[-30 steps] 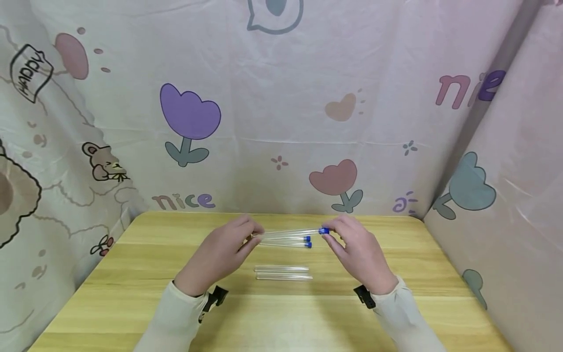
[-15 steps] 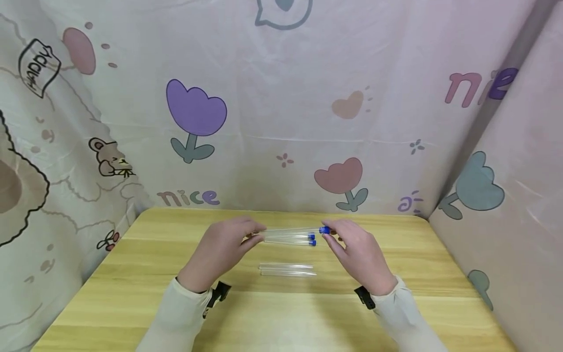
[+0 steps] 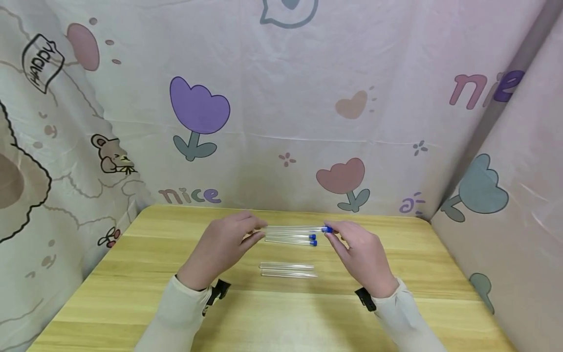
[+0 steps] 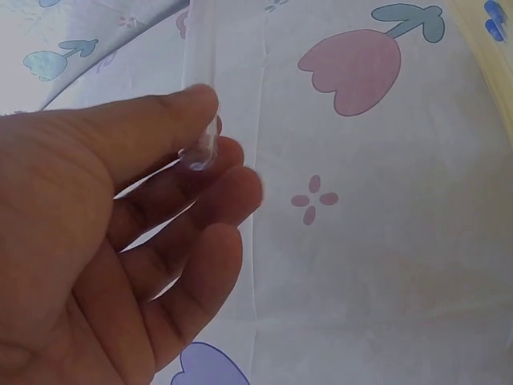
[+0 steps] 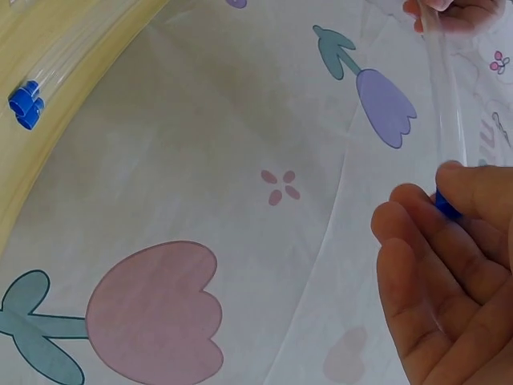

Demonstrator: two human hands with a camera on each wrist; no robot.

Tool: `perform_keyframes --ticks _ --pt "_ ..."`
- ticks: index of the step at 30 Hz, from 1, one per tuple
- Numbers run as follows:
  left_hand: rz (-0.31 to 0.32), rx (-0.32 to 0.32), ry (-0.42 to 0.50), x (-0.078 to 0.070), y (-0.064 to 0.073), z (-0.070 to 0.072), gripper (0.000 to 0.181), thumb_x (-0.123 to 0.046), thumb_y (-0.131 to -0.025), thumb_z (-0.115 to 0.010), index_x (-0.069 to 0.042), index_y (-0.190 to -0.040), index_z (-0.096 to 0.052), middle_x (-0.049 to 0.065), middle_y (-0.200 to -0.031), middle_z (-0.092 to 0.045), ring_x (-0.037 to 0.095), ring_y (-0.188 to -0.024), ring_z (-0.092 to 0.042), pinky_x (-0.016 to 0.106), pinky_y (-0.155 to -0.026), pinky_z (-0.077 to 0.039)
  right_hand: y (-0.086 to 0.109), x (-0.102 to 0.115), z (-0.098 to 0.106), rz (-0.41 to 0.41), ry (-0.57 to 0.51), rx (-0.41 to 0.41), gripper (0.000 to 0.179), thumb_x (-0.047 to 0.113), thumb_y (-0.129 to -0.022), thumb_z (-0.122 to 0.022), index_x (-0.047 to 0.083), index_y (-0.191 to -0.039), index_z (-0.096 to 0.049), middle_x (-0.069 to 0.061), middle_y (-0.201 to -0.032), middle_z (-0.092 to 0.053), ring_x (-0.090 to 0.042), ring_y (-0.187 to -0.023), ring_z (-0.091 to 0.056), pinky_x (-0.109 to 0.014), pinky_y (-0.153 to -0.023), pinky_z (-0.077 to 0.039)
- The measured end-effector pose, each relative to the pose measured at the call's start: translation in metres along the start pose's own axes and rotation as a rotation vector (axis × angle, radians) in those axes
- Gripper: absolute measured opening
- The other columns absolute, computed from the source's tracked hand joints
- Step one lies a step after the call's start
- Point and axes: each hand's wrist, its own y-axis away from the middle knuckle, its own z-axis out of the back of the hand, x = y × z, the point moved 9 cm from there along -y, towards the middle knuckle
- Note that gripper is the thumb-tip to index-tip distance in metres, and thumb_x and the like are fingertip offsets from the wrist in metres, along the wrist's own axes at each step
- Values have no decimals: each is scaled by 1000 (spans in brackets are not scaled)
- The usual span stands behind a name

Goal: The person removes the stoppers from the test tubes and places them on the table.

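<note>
A clear test tube with a blue cap lies nearly level between both hands, above the table. My left hand pinches its rounded bottom end between thumb and fingers; that end shows in the left wrist view. My right hand pinches the blue cap at the other end, and the cap is partly hidden by the thumb and fingers in the right wrist view. Just behind and below the held tube, two more blue-capped tubes lie side by side on the table.
Nearer to me, uncapped clear tubes lie side by side on the wooden table. A patterned curtain hangs behind the table and along both sides. Black straps sit on both wrists.
The held tube has come slightly more level, its capped end staying in the right hand. Both hands keep their grip. The whole head view has shifted a little.
</note>
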Motion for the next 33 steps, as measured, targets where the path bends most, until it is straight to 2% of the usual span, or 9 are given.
perform_keyframes --ticks 4,9,21,26,33 --pt "6 11 16 0 0 0 19 -21 -89 -83 -13 -105 -79 -5 -95 -75 4 -74 -68 22 -63 -55 -1 0 3 -19 -9 -20 28 11 -90 -81 4 -116 -74 -4 -101 -77 -17 -87 -74 -37 -74 -62" --pt "7 -2 29 0 0 2 19 -22 -89 -84 -13 -104 -79 -5 -95 -76 4 -75 -69 22 -62 -55 -1 0 4 -17 -5 -39 34 2 -82 -85 3 -114 -73 -3 -98 -76 -16 -83 -73 -34 -68 -61" --pt "31 26 54 2 3 -2 18 -22 -88 -84 -16 -103 -77 -8 -93 -73 3 -76 -67 23 -65 -55 0 2 0 -12 7 1 28 4 -85 -83 5 -112 -73 -2 -98 -74 -12 -85 -70 -28 -67 -60" --pt "12 23 53 0 0 -2 19 -21 -89 -83 -15 -106 -78 -7 -91 -73 3 -72 -66 21 -63 -54 1 0 -1 -36 -11 20 29 5 -86 -83 6 -113 -72 0 -96 -73 -10 -82 -68 -26 -62 -57" --pt "2 10 48 -2 0 -2 16 -16 -90 -82 -15 -105 -78 -7 -90 -70 3 -67 -60 20 -60 -52 2 -1 -2 -36 -23 22 23 6 -87 -82 7 -109 -74 1 -96 -73 -9 -83 -68 -27 -64 -58"
